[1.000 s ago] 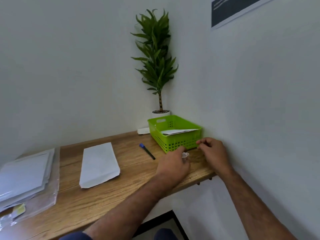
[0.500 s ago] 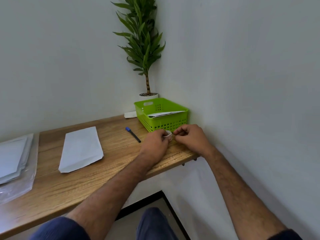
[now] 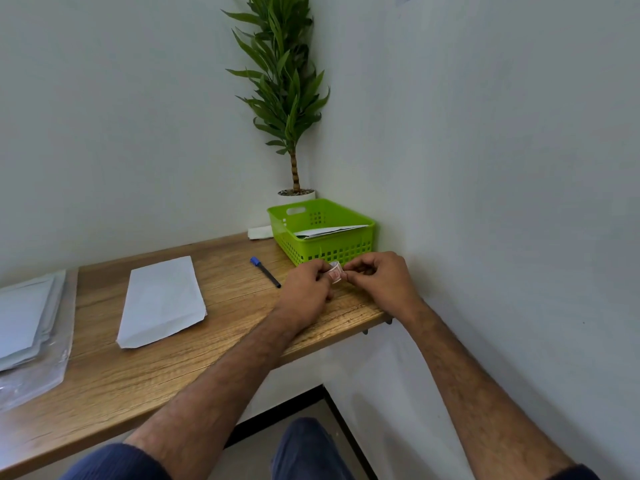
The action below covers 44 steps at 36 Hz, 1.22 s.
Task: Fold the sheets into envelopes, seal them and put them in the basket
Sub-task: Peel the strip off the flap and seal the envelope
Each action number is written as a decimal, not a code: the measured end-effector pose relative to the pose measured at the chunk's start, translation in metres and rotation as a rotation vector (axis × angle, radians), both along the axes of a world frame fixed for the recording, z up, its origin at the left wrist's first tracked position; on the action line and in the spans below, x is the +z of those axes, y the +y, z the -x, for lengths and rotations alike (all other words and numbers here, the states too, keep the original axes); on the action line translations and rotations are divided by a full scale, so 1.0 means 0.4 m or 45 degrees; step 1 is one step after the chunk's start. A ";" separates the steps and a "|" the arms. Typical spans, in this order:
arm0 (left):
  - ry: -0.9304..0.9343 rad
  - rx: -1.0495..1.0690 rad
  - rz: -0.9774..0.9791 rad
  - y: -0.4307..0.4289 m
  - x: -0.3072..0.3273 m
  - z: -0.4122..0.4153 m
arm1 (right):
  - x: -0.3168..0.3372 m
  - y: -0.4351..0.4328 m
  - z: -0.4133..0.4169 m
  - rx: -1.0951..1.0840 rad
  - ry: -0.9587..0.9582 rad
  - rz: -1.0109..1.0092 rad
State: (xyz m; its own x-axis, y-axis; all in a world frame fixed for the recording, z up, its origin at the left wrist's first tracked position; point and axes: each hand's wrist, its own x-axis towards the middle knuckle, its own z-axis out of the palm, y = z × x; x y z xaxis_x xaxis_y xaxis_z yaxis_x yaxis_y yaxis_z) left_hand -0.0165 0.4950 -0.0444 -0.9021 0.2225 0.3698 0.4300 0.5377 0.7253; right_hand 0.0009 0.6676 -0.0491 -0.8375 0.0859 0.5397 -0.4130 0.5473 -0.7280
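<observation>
A white envelope (image 3: 162, 301) lies flat on the wooden table (image 3: 221, 337), left of centre. The green basket (image 3: 320, 230) stands at the far right corner with folded white paper inside. Just in front of the basket my left hand (image 3: 306, 292) holds a small roll of tape (image 3: 335, 273). My right hand (image 3: 375, 277) pinches at the same roll from the right side. Both hands hover low over the table's right end. A stack of white sheets (image 3: 24, 317) lies at the far left.
A blue-capped pen (image 3: 265, 272) lies between the envelope and my hands. A clear plastic sleeve (image 3: 41, 372) sits under the sheets. A potted plant (image 3: 287, 98) stands behind the basket. White walls close in at the back and right.
My hands have come together on the tape roll; the right hand moved in from beside it. The view tilted down, so my legs and more of the forearms show.
</observation>
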 end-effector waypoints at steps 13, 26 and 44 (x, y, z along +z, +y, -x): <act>0.013 0.008 -0.025 -0.001 0.000 -0.006 | 0.001 0.004 0.001 0.052 0.000 0.010; 0.077 0.020 -0.008 -0.004 0.005 -0.023 | 0.007 0.025 0.005 0.222 -0.132 0.304; 0.064 0.036 0.057 0.000 0.014 -0.033 | 0.013 0.021 0.006 0.129 -0.161 0.482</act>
State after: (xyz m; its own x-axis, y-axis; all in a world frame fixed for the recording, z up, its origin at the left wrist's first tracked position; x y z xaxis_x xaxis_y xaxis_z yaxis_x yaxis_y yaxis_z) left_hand -0.0032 0.4949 -0.0389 -0.8889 0.2143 0.4050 0.4492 0.5817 0.6781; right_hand -0.0013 0.6758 -0.0437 -0.9095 0.1725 0.3782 -0.3455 0.1925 -0.9185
